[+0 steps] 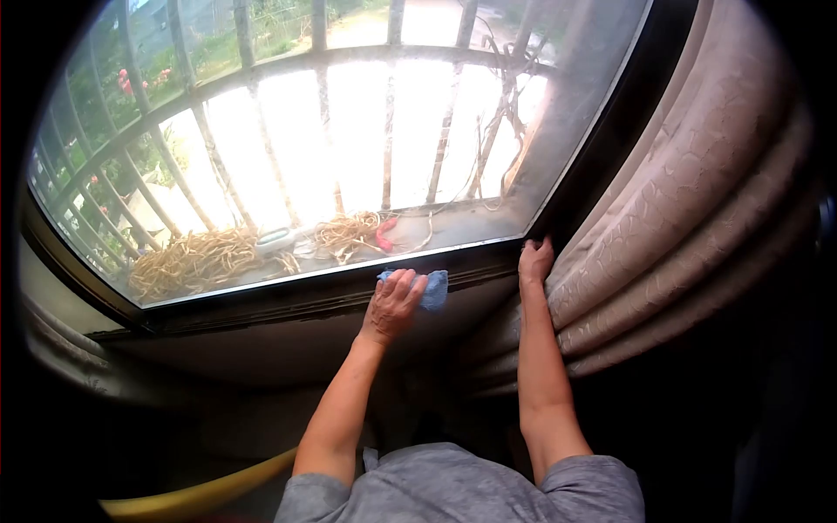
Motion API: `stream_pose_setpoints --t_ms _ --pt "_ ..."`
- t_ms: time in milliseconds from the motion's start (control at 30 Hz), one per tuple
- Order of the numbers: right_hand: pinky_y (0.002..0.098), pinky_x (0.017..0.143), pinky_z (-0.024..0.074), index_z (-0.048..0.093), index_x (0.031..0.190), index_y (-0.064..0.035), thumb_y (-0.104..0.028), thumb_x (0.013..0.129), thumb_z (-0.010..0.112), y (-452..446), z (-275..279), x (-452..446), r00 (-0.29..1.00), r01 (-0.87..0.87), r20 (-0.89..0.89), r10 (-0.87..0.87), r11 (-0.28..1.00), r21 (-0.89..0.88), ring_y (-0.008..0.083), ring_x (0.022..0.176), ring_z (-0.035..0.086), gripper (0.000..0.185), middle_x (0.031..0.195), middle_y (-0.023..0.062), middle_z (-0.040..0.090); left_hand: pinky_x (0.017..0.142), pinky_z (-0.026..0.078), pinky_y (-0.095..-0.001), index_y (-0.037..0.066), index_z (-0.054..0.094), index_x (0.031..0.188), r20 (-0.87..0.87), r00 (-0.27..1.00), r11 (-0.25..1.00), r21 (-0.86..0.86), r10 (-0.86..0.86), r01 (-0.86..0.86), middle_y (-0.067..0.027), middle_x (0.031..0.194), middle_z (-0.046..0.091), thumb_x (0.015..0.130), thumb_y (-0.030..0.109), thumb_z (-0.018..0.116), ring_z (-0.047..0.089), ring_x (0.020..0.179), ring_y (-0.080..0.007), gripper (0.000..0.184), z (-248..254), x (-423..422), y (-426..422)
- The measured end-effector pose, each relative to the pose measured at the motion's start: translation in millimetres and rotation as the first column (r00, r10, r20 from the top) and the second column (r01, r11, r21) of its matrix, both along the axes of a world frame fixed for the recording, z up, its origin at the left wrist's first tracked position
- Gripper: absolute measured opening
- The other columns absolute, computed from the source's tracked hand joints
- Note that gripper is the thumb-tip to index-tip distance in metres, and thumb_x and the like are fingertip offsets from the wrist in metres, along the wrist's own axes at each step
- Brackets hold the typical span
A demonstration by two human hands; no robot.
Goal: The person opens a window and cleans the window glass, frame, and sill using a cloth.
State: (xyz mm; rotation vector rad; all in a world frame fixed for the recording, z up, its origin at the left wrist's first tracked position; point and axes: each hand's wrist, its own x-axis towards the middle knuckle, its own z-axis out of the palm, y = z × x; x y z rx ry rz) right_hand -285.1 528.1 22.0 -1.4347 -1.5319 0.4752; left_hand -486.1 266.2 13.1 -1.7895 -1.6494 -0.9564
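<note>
Left hand [391, 305]: fingers pinching a blue cloth [434, 292] at the dark lower window frame [288, 299]. Right hand [536, 260]: between 2 and 3 o'clock from the cloth, beside the curtain [671, 209]; grip indeterminable. Straw-coloured strands [196, 263]: 9 o'clock, behind glass.

Metal bars [357, 57] and tangled straw-coloured strands [187, 263] sit beyond the hands [392, 307], with a curved yellow band [207, 490] to their near left.
</note>
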Motion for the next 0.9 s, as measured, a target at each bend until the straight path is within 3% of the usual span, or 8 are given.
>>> stream_pose_setpoints --t_ms 33,300,533,567,767,900 --pt "0.0424 0.083 0.0504 0.048 0.135 0.0091 -0.007 0.083 0.057 5.1 -5.8 -0.7 0.994 -0.009 -0.113 0.007 1.000 -0.013 0.0381 0.081 0.065 0.055 0.084 0.0241 0.066 0.092 0.047 -0.0410 0.010 0.058 0.122 -0.015 1.000 1.000 0.007 0.010 -0.010 -0.0115 0.118 0.058 0.078 0.003 0.061 0.057 0.113 -0.0287 0.045 0.4 0.9 0.9" --pt "0.0434 0.085 0.0498 0.049 0.134 0.0045 -0.006 0.085 0.056 -5.7 -0.6 10.3 0.997 -0.039 0.063 0.032 0.993 0.110 0.0414 0.088 0.065 0.050 0.088 0.0262 0.067 0.090 0.046 -0.0403 0.010 0.059 0.122 -0.021 0.997 0.997 0.026 0.074 -0.073 -0.0097 0.120 0.058 0.081 0.007 0.059 0.056 0.115 -0.0266 0.040 -1.8 6.4 3.2" --pt "0.0435 0.094 0.0470 0.050 0.132 0.0011 0.000 0.085 0.052 -46.7 18.2 -6.1 0.964 -0.261 -0.040 0.263 0.965 0.039 0.0430 0.110 0.059 0.046 0.120 0.0280 0.060 0.092 0.045 -0.0412 0.010 0.060 0.122 -0.021 0.997 0.997 0.025 0.077 -0.077 -0.0105 0.121 0.059 0.079 0.003 0.059 0.056 0.116 -0.0282 0.043 -3.0 11.4 2.0" --pt "0.0438 0.095 0.0468 0.050 0.131 0.0020 -0.001 0.085 0.054 -44.4 8.4 -8.1 0.970 -0.241 0.039 0.239 0.966 0.092 0.0427 0.111 0.059 0.047 0.119 0.0286 0.061 0.093 0.044 -0.0419 0.010 0.061 0.121 0.002 0.998 0.998 0.025 0.066 -0.066 -0.0111 0.120 0.060 0.078 0.001 0.059 0.056 0.116 -0.0293 0.044 -2.6 12.8 2.6" --pt "0.0467 0.090 0.0486 0.052 0.128 0.0051 -0.001 0.083 0.058 -86.5 20.1 -26.2 0.930 -0.368 0.027 0.368 0.923 0.113 0.0458 0.101 0.061 0.045 0.109 0.0288 0.064 0.090 0.044 -0.0403 0.010 0.061 0.118 0.054 0.994 0.995 0.021 0.100 -0.101 -0.0088 0.116 0.060 0.079 0.005 0.061 0.057 0.114 -0.0258 0.040 10.9 24.6 4.3" --pt "0.0469 0.085 0.0491 0.053 0.127 0.0030 -0.004 0.085 0.056 -132.7 53.8 -40.7 0.859 -0.508 -0.037 0.511 0.859 0.063 0.0444 0.096 0.062 0.043 0.104 0.0282 0.064 0.092 0.043 -0.0425 0.008 0.061 0.118 0.094 0.992 0.996 0.032 0.079 -0.083 -0.0105 0.116 0.060 0.071 -0.002 0.060 0.057 0.115 -0.0297 0.048 12.1 29.6 3.2"
